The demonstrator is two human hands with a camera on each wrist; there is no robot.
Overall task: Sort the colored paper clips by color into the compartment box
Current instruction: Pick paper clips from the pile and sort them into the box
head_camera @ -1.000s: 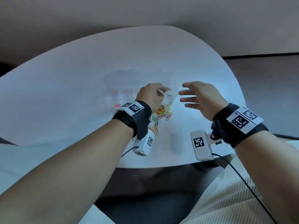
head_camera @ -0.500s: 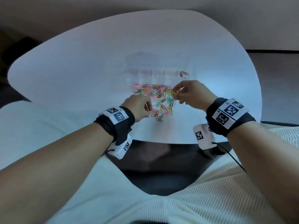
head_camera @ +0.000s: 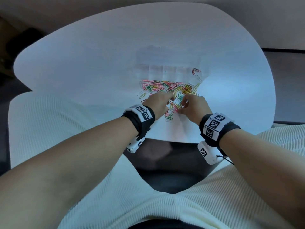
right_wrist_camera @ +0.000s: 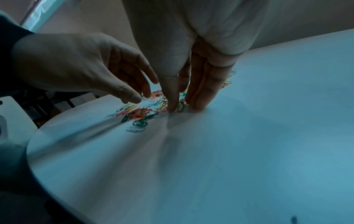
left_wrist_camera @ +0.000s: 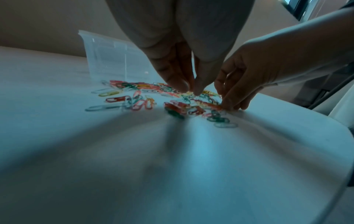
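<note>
A loose pile of coloured paper clips (head_camera: 165, 88) lies on the white table (head_camera: 82, 71), just in front of the clear compartment box (head_camera: 156, 68). Two red clips (head_camera: 196, 70) sit in the box's right end compartment. My left hand (head_camera: 172, 98) hovers over the near side of the pile, thumb and forefinger close together but apart (left_wrist_camera: 191, 89). My right hand (head_camera: 181, 106) has its thumb and straight fingers (right_wrist_camera: 199, 100) down on the table at the pile's near edge. A yellow-green clip (right_wrist_camera: 181, 106) lies between them. Both hands hide part of the pile.
The table's near edge (head_camera: 173, 141) runs just behind my wrists, with my lap in pale ribbed fabric (head_camera: 148, 204) below it. Bare tabletop spreads to the left, right and behind the box (left_wrist_camera: 114, 60).
My left hand left the box and dropped to the pile. My right hand came down from the air, touched the pile's far right, then shifted to its near edge beside the left hand.
</note>
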